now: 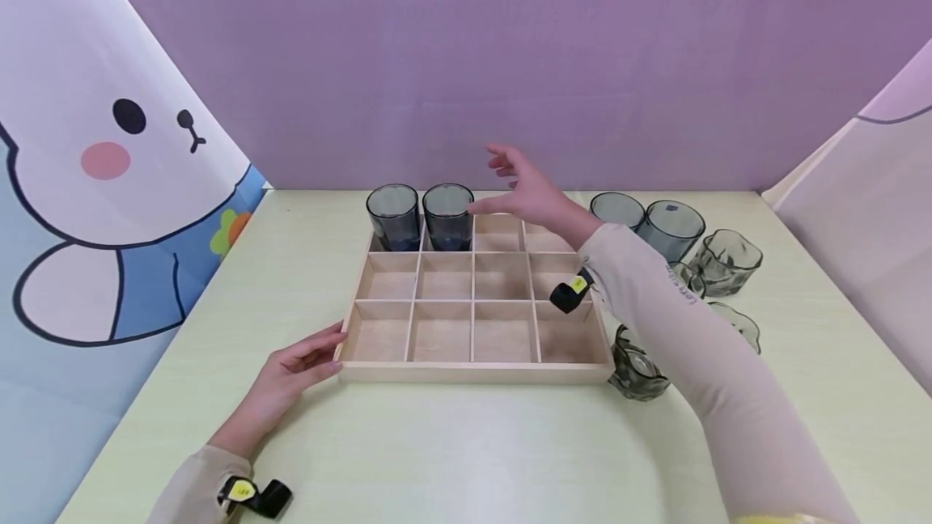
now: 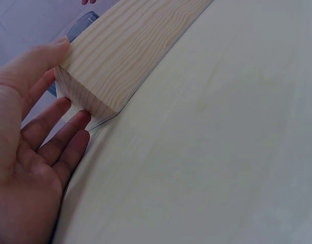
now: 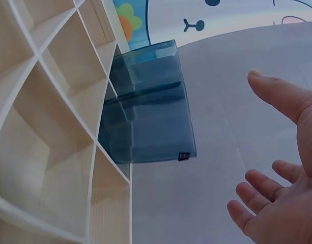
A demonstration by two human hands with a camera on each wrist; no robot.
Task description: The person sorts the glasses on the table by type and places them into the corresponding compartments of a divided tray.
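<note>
Presently, two smoky blue-grey glass tumblers [image 1: 447, 221] stand upright in the two back-left compartments of the pale wooden twelve-compartment tray [image 1: 476, 374] on the desk [image 1: 466, 451]. The left hand [image 1: 294, 370] holds its near-left corner between thumb and fingers; the right hand [image 1: 535, 196], fingers apart, holds nothing beside the tumblers.

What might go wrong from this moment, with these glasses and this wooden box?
The right hand is near a tall glass in the back row and might knock it.
The right sleeve partly hides the glasses on the right; lowering it could tip one.
A push from the left hand could slide the wooden box against the wavy glass.
</note>
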